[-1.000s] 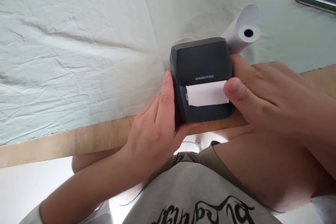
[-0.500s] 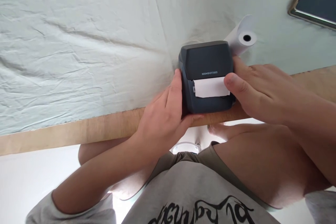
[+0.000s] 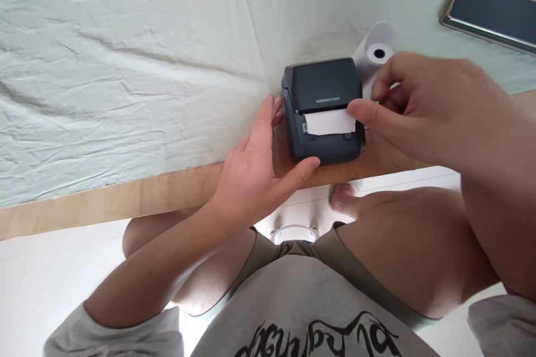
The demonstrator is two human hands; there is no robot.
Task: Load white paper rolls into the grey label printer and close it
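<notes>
A dark label printer [image 3: 326, 83] stands near the table's front edge, its lid down. From its slot a short strip of white paper [image 3: 329, 122] sticks out over the front. My left hand [image 3: 255, 162] is spread around the printer's left front corner, the thumb by the front edge and the fingers along the left side. At the printer's right side is my right hand [image 3: 422, 106], its thumb tip at the strip's right end. Its index finger is bent and apart from the thumb, with nothing visible between them. Behind the printer's right corner lies a white paper roll [image 3: 372, 56] with a dark core.
A smartphone [image 3: 494, 14] lies at the far right. Pale wrinkled cloth [image 3: 146, 67] covers the table, leaving a wooden front edge [image 3: 125, 195] bare. My legs are below that edge.
My right hand has lifted off the printer's side, its fingers now bent. My left fingers have loosened from the printer. The printer, roll and phone appear slightly further left in view.
</notes>
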